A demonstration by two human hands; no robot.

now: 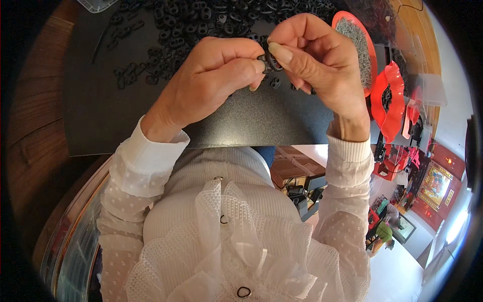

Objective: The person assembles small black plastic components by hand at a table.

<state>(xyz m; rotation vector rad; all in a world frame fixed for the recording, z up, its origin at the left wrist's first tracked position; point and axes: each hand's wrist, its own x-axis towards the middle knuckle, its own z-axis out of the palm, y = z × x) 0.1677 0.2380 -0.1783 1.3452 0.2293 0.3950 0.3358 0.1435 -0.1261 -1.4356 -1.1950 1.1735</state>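
Above the dark tabletop point(221, 132), both hands meet at a small black plastic cord lock point(269, 62). My left hand point(211, 80) pinches its left side between thumb and curled fingers. On the other side, my right hand point(322, 65) grips it with thumb and index finger. Fingertips cover much of the part, so its details are hard to make out. Behind the hands lies a large heap of similar two-holed black pieces point(173, 30), with a looser cluster point(132, 73) to the left. One single black piece point(274, 83) rests just below the fingers.
A red dish point(374, 83) full of small grey metal springs stands beside my right hand. Nearer is a wavy red bowl point(391, 113) with black parts. A clear container point(96, 4) sits at the far left. Cardboard boxes point(297, 166) are below the table edge; people point(385, 234) sit farther right.
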